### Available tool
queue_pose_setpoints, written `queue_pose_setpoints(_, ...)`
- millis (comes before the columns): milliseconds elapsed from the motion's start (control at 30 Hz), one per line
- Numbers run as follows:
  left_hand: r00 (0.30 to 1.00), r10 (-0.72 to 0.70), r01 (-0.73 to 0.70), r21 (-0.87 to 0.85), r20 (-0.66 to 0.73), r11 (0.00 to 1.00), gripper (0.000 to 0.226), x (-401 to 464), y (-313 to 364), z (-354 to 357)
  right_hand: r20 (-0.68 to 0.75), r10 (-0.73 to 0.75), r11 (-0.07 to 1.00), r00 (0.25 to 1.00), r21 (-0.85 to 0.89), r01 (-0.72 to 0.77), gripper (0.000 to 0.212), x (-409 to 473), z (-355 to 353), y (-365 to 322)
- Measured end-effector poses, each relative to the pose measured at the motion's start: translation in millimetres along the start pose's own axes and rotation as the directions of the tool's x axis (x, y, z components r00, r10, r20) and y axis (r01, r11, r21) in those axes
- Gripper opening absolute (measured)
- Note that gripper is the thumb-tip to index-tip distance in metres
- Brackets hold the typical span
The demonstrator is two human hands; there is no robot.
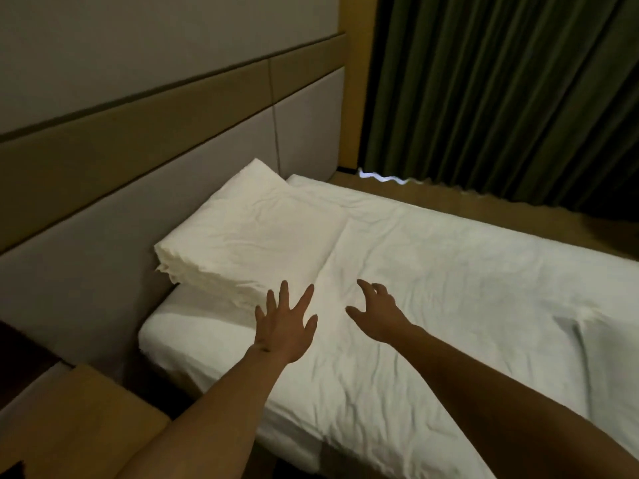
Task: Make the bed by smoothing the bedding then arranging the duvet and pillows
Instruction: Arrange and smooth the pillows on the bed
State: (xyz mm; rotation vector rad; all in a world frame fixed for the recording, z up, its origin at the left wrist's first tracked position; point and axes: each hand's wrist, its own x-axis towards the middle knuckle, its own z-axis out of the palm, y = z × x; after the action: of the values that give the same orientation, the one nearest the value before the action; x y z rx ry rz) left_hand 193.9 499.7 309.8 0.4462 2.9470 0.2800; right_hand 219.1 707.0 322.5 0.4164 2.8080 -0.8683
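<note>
Pillow [249,233] flat at headboard [145,188] end of bed, on duvet [449,281]. L hand [285,326] fingers spread, near pillow's front corner; R hand [380,314] fingers apart, curled, over duvet w/ nothing held. Pillow prob soft, light, floppy; grip both short edges.

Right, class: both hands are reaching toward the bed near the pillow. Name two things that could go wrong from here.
1. The pillow overhangs the bed's near edge beside the left hand; a careless sweep might nudge it off toward the bedside table.
2. The duvet is creased, with a deeper fold on its right side. The right hand is curled, so it could bunch the fabric rather than flatten it.
</note>
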Motion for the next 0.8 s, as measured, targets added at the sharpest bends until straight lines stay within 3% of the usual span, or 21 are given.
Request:
queue_pose_setpoints(400,0.953,0.295,-0.296,0.005,0.064,0.955,0.060,-108,231,35,-0.198,0.242,0.964,0.950,0.160,-0.212,0.072,-199,-116,204)
queue_pose_setpoints(800,0.838,0.511,-0.489,-0.150,0.190,0.859,0.059,-217,568,145,-0.296,0.582,0.811,0.757,0.285,-0.512,0.068,-418,-232,513)
